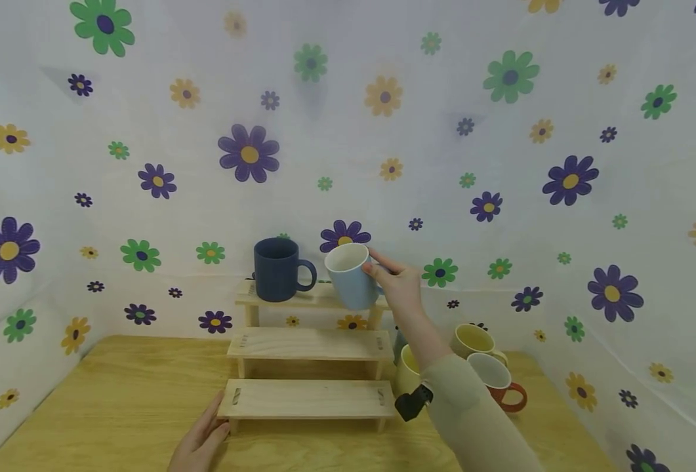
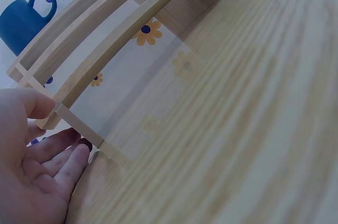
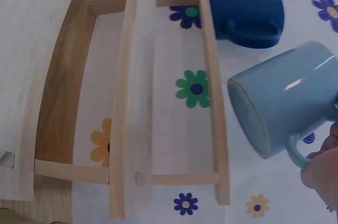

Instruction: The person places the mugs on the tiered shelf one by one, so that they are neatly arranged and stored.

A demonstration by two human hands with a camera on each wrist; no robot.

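My right hand (image 1: 399, 288) grips a light blue mug (image 1: 353, 282) by its handle, with the thumb near the rim. The mug is tilted and hangs just above the right part of the top step of a three-step wooden rack (image 1: 309, 344). In the right wrist view a narrow gap separates the mug's base from the board. A dark blue mug (image 1: 275, 270) stands upright on the left of that top step, handle to the right. Down at the rack's front left corner, my left hand (image 2: 42, 166) holds the lowest step's end, thumb and fingers about it.
Right of the rack, partly behind my forearm, stand a yellow mug (image 1: 408, 373), a yellowish mug (image 1: 474, 341) and a white-lined mug with a red-orange handle (image 1: 514, 397). A bluish thing there is mostly hidden. Flower-printed cloth (image 1: 194, 144) surrounds the wooden table (image 1: 117, 393).
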